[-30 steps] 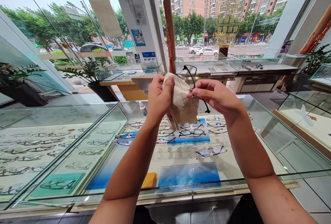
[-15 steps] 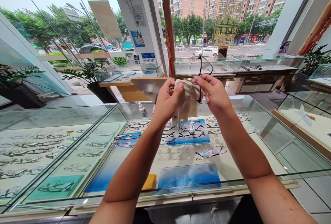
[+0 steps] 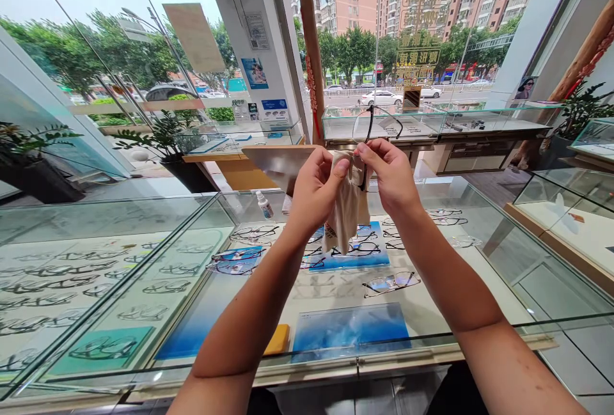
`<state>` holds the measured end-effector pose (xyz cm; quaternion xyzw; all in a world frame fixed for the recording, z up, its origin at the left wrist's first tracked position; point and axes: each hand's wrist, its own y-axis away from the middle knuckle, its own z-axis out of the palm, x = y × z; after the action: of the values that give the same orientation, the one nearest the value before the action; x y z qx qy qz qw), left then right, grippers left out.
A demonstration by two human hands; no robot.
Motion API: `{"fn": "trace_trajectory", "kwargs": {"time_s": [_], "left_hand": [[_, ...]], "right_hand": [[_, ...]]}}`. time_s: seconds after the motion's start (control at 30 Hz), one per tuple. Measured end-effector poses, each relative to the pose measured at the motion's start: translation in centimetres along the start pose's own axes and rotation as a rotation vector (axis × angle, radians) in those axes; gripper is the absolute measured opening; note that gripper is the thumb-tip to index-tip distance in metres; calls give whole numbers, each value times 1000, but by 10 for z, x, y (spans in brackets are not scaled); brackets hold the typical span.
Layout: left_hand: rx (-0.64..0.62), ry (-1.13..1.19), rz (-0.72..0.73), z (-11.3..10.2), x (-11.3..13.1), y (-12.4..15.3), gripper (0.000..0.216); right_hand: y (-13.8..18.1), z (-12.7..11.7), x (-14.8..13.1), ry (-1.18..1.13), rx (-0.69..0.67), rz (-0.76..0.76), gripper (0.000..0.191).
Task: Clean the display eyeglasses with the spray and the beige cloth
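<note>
Above the glass counter, my left hand (image 3: 317, 188) is closed on a beige cleaning cloth (image 3: 344, 217), its thumb pressed on top. The cloth hangs down and wraps around the lower lens of a pair of eyeglasses (image 3: 370, 122), hiding most of that lens. My right hand (image 3: 391, 172) pinches the dark frame near its middle between thumb and fingers. The glasses are held on end, with the other lens uppermost and a temple arm curving out to the right.
Under the glass countertop (image 3: 259, 364) lie several eyeglasses on blue sheets (image 3: 350, 328) and a yellow case (image 3: 277, 339). A small white spray bottle (image 3: 264, 204) stands left of my hands. A second display case (image 3: 566, 210) is at the right.
My left hand has moved slightly right and down, bringing the cloth over the lower lens, which was more exposed before. The cloth hangs lower. My right hand has shifted a little left.
</note>
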<state>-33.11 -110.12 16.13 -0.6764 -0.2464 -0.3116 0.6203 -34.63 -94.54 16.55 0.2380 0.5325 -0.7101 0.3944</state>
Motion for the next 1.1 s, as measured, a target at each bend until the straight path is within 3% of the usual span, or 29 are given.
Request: {"fn": "trace_trajectory", "kwargs": {"time_s": [0.33,0.5,0.57,0.67,0.9,1.1], "left_hand": [[-4,-134,48,6,3,6,52],[55,136,-66,9,-5,4,58],[13,245,-197,9,-6,4,66],[-156,325,-352,9,-5,3,64],[-269,371,-366,6,1,3,56],[-266,166,-313,-3,5,3,50]], "right_hand": [[-1,1,6,-61,-4,-11,46],[1,5,3,-156,-55,42,52],[2,7,1,-202,-85,74,55],[4,8,-2,-252,-121,105,54],[1,4,-1,-258,-137,132,50],[4,3,-3,-314,-141,162,46]]}}
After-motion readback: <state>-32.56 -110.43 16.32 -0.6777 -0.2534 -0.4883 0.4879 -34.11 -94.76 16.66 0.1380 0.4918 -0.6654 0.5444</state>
